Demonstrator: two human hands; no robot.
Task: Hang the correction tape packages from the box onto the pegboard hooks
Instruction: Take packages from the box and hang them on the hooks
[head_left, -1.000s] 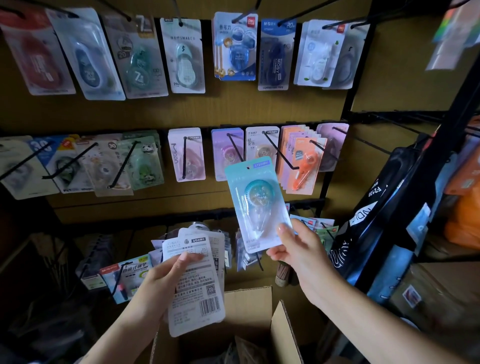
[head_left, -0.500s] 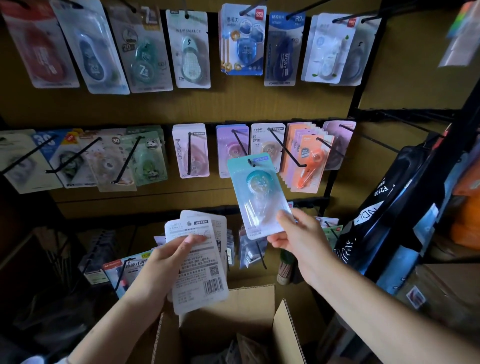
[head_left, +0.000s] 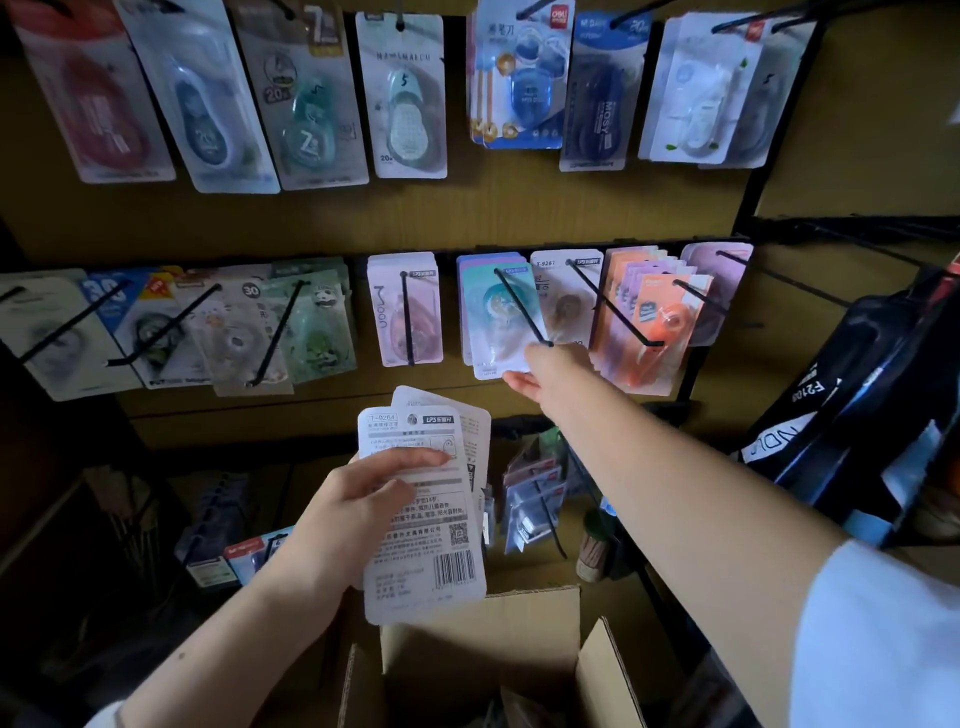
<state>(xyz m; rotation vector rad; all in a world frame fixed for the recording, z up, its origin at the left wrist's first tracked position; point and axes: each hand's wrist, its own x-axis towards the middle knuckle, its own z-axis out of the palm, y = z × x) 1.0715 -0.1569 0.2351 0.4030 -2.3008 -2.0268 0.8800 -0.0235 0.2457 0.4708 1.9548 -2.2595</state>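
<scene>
Right hand (head_left: 550, 376) is extended to the middle row of the pegboard (head_left: 519, 208), fingers pinching the bottom corner of the teal package (head_left: 501, 322). That package is threaded on the black hook (head_left: 522, 306), sitting at the front of a small stack of purple-backed ones. Judging by the low grip, the hand is steadying or pushing the card back along the wire so it seats; release not done yet.

Left hand (head_left: 353, 512) is at about 7 o'clock from the right, closed around a fanned stack of packages (head_left: 431, 499), at least two, printed backs toward the camera, thumb across the front. Held just above the open cardboard box (head_left: 483, 639), likely as a ready supply so the right hand can pull the next one without going into the box.

Box sits at 6 o'clock in the head view, flaps open; contents are too dark to tell.

Neighbours on the same row: pink package (head_left: 405, 312) at 9 o'clock of the teal one, orange package (head_left: 660, 327) stack at 3 o'clock. Hooks are close together, so the hand could snag the adjacent hook tip on the way out.
</scene>
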